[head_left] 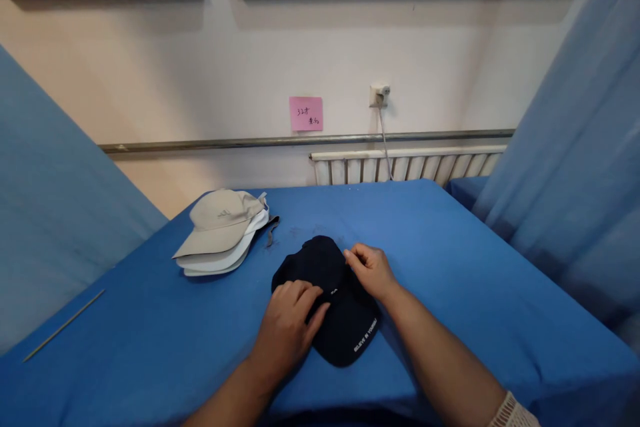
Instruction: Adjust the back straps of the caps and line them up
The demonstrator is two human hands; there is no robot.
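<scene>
A dark navy baseball cap (pixel 345 330) lies on the blue-covered table in front of me, its brim turned toward me and to the right. White lettering runs along the brim's edge, and a small white mark shows on the crown front. My left hand (pixel 289 312) grips the cap's near left side, fingers curled over the crown and thumb by the brim. At the crown's right side, my right hand (pixel 371 271) pinches the cap's edge between thumb and forefinger. Farther left sits a stack of caps (pixel 223 230), a beige one on top of white ones, with a dark strap sticking out.
Blue cloth covers the table (pixel 475 320). A thin stick (pixel 64 325) lies near its left edge. Blue curtains (pixel 575 133) hang on both sides. Behind stand a white radiator (pixel 410 165), a wall rail (pixel 225 143) and a plugged-in socket (pixel 379 96) with a cord.
</scene>
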